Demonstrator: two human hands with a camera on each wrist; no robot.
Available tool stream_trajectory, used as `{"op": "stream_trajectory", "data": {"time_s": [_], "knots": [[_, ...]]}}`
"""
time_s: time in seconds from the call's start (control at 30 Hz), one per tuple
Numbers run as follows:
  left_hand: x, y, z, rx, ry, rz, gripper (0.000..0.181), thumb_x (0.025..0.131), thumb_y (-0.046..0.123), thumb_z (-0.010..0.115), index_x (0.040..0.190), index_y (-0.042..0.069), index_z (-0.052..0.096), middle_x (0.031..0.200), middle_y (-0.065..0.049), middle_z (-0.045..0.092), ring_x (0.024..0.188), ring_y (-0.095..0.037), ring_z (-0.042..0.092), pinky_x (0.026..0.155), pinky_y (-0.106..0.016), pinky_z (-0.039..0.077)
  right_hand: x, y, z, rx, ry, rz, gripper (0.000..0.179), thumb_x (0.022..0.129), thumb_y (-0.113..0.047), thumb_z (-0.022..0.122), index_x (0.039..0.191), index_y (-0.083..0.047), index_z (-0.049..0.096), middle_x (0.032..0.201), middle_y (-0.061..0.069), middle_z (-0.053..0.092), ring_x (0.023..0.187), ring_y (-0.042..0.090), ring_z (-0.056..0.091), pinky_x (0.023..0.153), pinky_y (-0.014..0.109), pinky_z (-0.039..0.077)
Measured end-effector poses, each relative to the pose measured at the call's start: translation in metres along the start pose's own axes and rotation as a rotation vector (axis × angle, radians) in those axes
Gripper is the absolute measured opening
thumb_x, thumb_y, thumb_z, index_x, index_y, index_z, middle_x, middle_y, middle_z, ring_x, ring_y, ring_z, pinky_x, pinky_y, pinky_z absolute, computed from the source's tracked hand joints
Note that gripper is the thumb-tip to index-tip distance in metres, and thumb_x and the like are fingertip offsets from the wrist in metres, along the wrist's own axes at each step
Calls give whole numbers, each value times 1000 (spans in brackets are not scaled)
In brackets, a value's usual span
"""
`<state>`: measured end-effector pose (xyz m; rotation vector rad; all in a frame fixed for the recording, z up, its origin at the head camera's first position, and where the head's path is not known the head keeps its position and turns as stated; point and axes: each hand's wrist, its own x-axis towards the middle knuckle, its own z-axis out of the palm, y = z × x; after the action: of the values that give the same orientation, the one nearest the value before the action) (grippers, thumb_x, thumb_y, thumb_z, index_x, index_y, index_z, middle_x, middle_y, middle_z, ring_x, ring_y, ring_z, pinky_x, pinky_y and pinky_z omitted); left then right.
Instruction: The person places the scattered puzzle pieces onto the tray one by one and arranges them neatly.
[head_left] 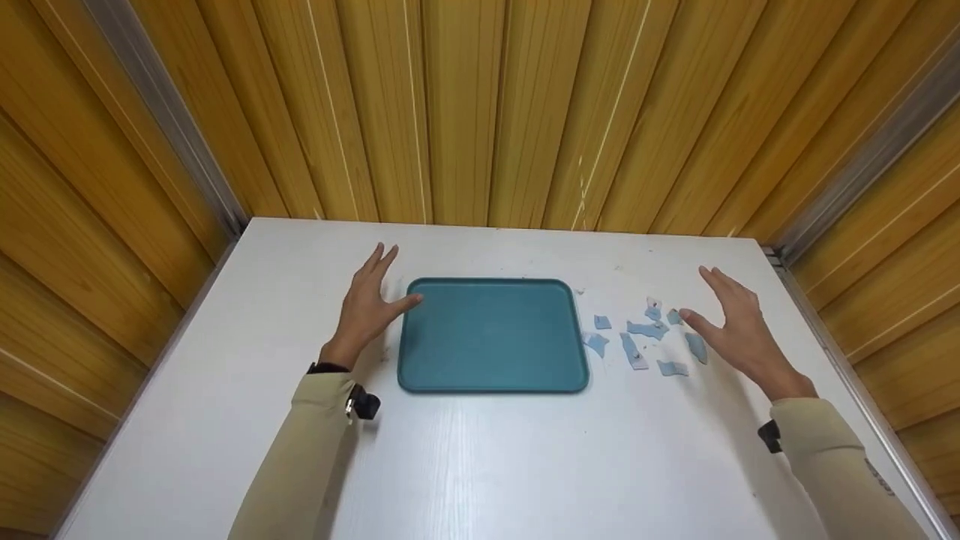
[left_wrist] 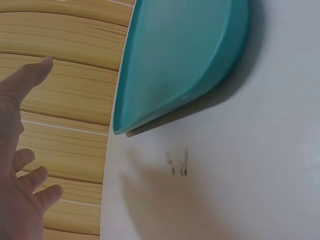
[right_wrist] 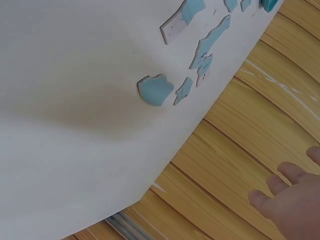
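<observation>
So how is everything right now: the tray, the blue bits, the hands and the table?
Tray: lying flat, rim up.
Blue bits: loose, jagged, scattered beside the tray, not joined into one whole.
Left hand: open, holding nothing, thumb apart from the fingers.
Right hand: open, holding nothing, near the blue bits.
Table: white, with a few dark marks.

Blue broken pieces (head_left: 696,347): eight counted in the head view; seven in the right wrist view. Teal tray (head_left: 495,337): one. Bench (head_left: 480,465): one. Hands: two, one left hand (head_left: 366,304), one right hand (head_left: 739,330). Khaki sleeves (head_left: 300,457): two. Black wrist devices (head_left: 366,403): two, one per arm. Wood-look walls (head_left: 461,112): three. Grey metal corner posts (head_left: 161,97): two.
</observation>
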<state>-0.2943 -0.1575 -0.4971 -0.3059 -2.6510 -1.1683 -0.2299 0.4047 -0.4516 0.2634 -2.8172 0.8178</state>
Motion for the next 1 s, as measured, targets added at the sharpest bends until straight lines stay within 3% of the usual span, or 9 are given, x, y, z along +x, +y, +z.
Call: {"op": "stream_trajectory", "data": {"time_s": [0.47, 0.73, 1.0], "knots": [[-8, -15, 17, -276, -6, -105, 80, 96, 28, 83, 163, 8, 43, 168, -15, 38, 155, -33, 33, 122, -48, 35, -18, 22, 0, 37, -82, 71, 81, 101, -25, 76, 164, 0, 31, 162, 37, 31, 147, 61, 26, 112, 77, 27], [-12, -24, 29, -363, -13, -162, 77, 96, 28, 82, 160, 6, 46, 162, -17, 45, 146, -36, 46, 117, -45, 43, -29, 35, 6, 35, -107, 100, 80, 100, -19, 77, 163, 1, 33, 159, 37, 35, 142, 60, 35, 108, 74, 37], [-15, -31, 38, -432, 0, -254, 71, 98, 26, 80, 157, 3, 49, 154, -19, 54, 139, -33, 53, 114, -43, 45, -32, 40, 12, 81, -154, 126, 75, 101, -16, 75, 161, 5, 36, 159, 36, 36, 142, 58, 37, 111, 71, 37]]}}
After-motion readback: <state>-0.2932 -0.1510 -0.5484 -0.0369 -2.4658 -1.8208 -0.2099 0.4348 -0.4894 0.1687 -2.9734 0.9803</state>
